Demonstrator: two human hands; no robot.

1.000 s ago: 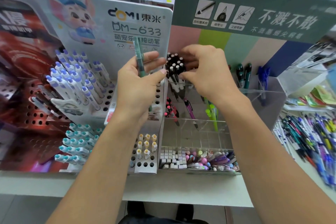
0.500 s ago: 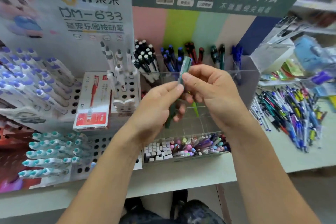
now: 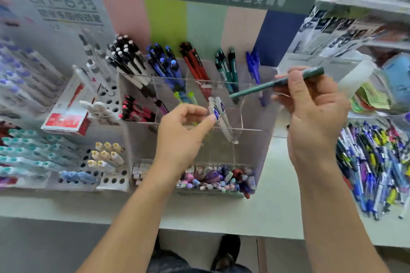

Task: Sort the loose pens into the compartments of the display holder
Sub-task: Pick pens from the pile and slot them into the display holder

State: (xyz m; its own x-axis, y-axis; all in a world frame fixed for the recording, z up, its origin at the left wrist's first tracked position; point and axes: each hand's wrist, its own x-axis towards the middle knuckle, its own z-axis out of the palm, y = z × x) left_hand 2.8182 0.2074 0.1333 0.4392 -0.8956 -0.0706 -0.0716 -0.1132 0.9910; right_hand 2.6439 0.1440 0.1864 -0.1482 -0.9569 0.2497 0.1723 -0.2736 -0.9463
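Note:
A clear acrylic display holder (image 3: 250,117) stands on the shelf with its back compartments holding black (image 3: 126,55), blue (image 3: 162,60), red (image 3: 193,60), dark green (image 3: 226,66) and bright blue pens (image 3: 253,64). My right hand (image 3: 315,115) pinches a dark green pen (image 3: 255,88), lying nearly level, in front of the holder's right side. My left hand (image 3: 182,137) hovers before the middle row with loosely curled fingers and holds nothing. Two white pens (image 3: 219,117) stand in a middle compartment beside its fingertips.
A big heap of loose pens (image 3: 375,166) lies on the shelf at the right. Left of the holder stand white peg-hole racks with teal (image 3: 33,153), purple (image 3: 20,66) and yellow-capped pens (image 3: 106,153). A red-and-white box (image 3: 66,113) leans there. The front tray (image 3: 217,179) holds mixed small items.
The green pen passed from my left hand to my right, which carried it rightward and tipped it nearly level. My left hand let go and dropped lower. The view shifted right.

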